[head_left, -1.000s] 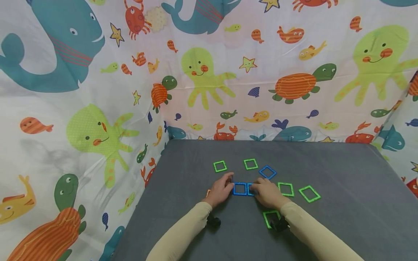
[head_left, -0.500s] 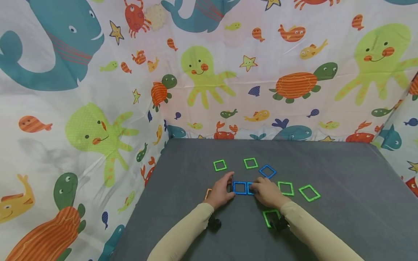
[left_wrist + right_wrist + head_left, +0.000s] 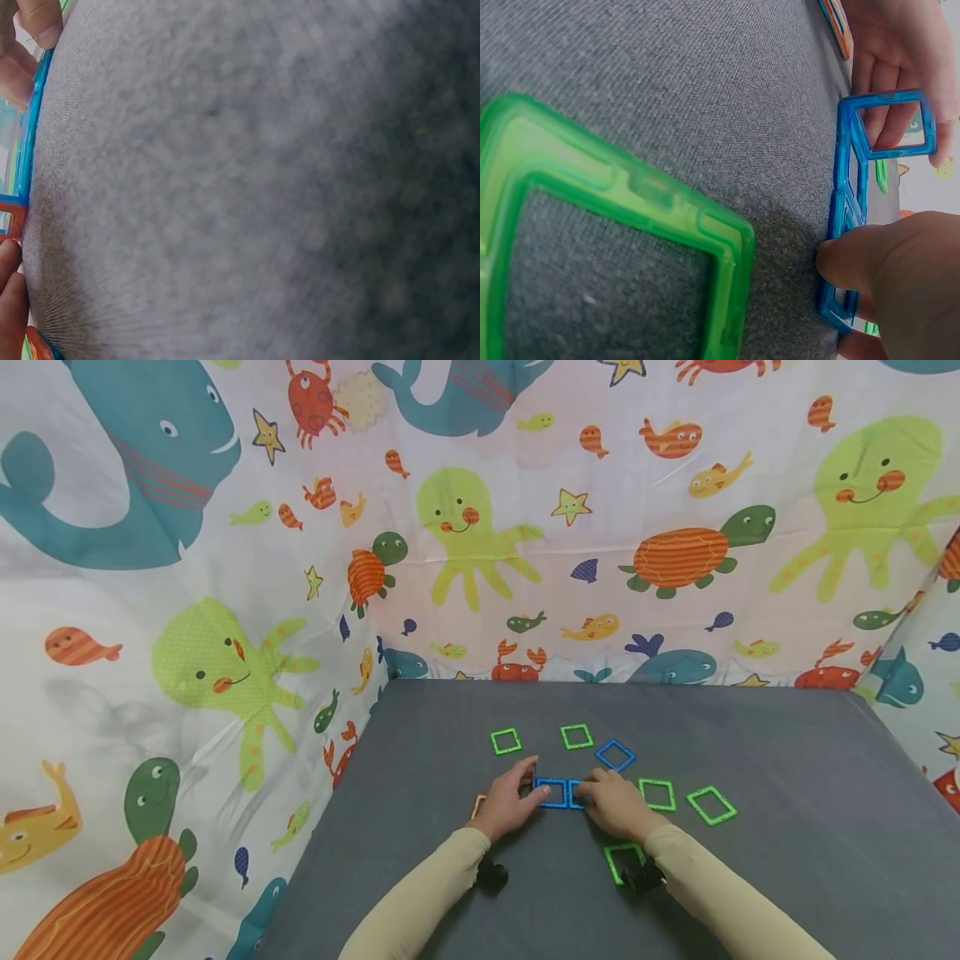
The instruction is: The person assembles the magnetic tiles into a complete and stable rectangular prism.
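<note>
Two blue square magnetic tiles (image 3: 552,793) lie flat edge to edge on the grey cloth. At their left end a third, upright blue magnetic tile (image 3: 928,127) stands on edge. My left hand (image 3: 510,802) is around this upright tile, fingers behind it, and in the head view its thumb reaches over the flat tile beside it. My right hand (image 3: 617,802) pinches the right-hand flat tile, thumb on the near edge and fingers beyond. In the left wrist view an orange frame edge (image 3: 16,219) shows against the blue one, close to the left fingers.
Green square tiles (image 3: 657,796) lie around the hands, one (image 3: 727,300) by the right wrist. A loose blue tile (image 3: 616,755) lies behind the right hand. An orange tile (image 3: 477,806) is partly hidden by the left hand. A printed sea-animal cloth (image 3: 480,643) hangs behind the table.
My left thumb has moved to the right, from beside the upright tile to over the left flat tile. My right hand keeps its place on the right-hand tile.
</note>
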Motion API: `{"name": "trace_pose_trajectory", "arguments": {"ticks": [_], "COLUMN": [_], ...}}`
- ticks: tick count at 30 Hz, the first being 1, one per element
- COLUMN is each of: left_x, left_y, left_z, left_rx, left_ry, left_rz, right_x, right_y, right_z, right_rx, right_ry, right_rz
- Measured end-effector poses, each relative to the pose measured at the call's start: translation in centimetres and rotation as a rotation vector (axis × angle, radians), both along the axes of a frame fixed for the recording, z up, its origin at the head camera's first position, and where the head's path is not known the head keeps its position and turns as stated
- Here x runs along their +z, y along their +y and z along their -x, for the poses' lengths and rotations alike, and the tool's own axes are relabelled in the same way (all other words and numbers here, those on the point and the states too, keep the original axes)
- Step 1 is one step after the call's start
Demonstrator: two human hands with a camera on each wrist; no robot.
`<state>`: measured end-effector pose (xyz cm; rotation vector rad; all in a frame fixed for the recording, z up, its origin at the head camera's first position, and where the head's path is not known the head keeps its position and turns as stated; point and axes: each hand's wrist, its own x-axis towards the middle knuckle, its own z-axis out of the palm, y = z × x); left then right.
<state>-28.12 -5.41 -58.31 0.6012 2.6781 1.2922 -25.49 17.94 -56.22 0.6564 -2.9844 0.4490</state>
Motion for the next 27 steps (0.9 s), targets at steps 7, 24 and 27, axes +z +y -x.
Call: {"name": "trace_pose_trajectory", "arguments": {"ticks": [7,24,27], "left_x": [0.18,-0.52,-0.55], "left_y": [0.02,0.20,0.24], "left_z": [-0.13,-0.60,-0.61], "left_rx": [0.034,0.080,0.097], "left_ry": [0.024,0.088,0.074], "left_rz": [-0.021,-0.111,-0.124], "right_x": [-0.06,-0.38,-0.42], "right_y": [-0.02,-0.03,-0.03], "right_z": [-0.04,0.09,0.18], "right_rx": [0.007,0.012,0.006], "right_ry": [0.020,0.025,0.015], "right_rz": [0.006,0.016,0.013]}}
